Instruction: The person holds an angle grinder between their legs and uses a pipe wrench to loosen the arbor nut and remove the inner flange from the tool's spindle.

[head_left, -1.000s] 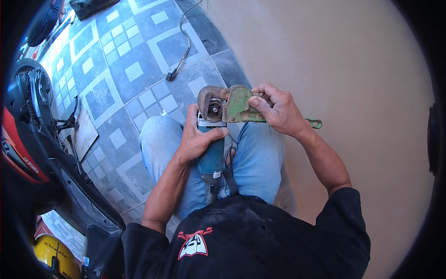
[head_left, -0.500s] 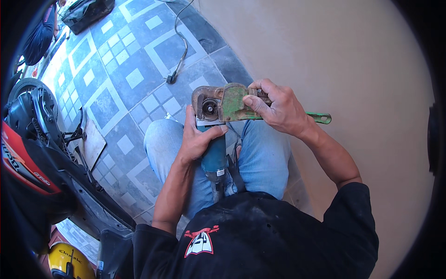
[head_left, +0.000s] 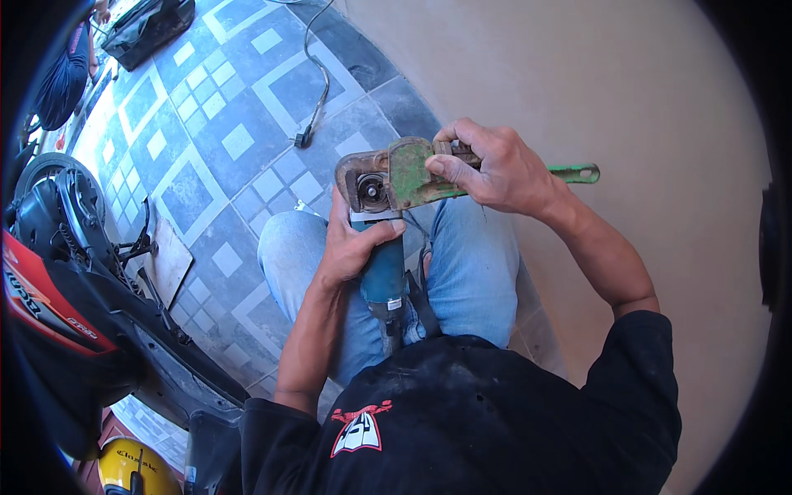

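A teal angle grinder [head_left: 383, 276] stands upright between my knees, its round spindle end facing up toward me. My left hand [head_left: 350, 247] is closed round the grinder's head, the thumb lying across its front. Around the spindle flange [head_left: 372, 191] sit the rusty jaws of a green pipe wrench [head_left: 410, 175]. My right hand [head_left: 485, 167] grips that wrench near its adjusting nut, thumb and fingers pinched there. Beyond the hand, the wrench's green handle sticks out to the right. Whether the jaws press tightly on the flange, I cannot tell.
A power cord with a black plug [head_left: 303, 139] lies on the patterned tiles ahead. At left stands a motorbike [head_left: 124, 330], with a yellow helmet [head_left: 136, 470] below it. A black bag [head_left: 148, 33] and another person [head_left: 64, 82] are at the far left. A beige wall [head_left: 627, 124] rises on the right.
The pipe wrench has turned slightly about the spindle, its handle end rising and shifting right with my right hand. My left hand keeps its hold on the grinder.
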`<state>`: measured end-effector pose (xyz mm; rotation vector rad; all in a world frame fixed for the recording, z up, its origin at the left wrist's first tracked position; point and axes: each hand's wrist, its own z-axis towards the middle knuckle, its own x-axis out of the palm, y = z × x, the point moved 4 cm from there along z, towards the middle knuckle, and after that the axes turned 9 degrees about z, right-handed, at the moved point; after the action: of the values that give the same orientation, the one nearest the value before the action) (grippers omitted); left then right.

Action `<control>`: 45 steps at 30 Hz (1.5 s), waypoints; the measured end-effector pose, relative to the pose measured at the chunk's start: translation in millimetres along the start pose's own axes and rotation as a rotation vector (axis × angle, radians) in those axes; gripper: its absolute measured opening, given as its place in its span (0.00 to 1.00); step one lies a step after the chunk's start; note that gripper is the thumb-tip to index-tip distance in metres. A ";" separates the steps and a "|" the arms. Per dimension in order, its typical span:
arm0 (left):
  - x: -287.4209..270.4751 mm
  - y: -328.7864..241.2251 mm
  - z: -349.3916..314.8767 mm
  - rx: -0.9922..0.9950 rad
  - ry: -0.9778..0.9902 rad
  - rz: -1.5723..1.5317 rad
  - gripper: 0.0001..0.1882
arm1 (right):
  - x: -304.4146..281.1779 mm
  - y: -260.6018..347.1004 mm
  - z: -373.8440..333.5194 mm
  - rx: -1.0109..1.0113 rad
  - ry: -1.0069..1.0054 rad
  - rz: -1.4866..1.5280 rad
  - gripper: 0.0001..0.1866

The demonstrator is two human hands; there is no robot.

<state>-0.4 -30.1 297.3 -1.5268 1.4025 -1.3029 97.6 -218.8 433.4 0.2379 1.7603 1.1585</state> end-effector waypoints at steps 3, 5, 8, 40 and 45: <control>2.7 -4.9 -0.5 -0.023 0.021 -0.029 0.41 | -2.7 -6.8 12.0 -0.091 0.022 0.005 0.15; 2.2 -4.5 -1.0 -0.036 0.021 -0.026 0.42 | -3.1 -7.9 17.3 -0.082 0.050 0.027 0.15; -0.8 1.8 -2.0 -0.027 0.027 -0.074 0.42 | -4.6 -5.5 26.2 -0.064 0.111 0.031 0.15; 4.9 -16.6 -8.2 -0.008 -0.056 -0.107 0.38 | 1.7 -22.6 30.8 0.126 0.192 0.127 0.15; 5.6 -11.1 -8.8 -0.015 -0.030 -0.100 0.42 | -1.7 -22.9 59.7 0.075 0.348 0.119 0.17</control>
<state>-6.1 -32.1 311.3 -1.6385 1.3352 -1.3259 153.7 -196.3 412.4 0.1966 2.1206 1.2789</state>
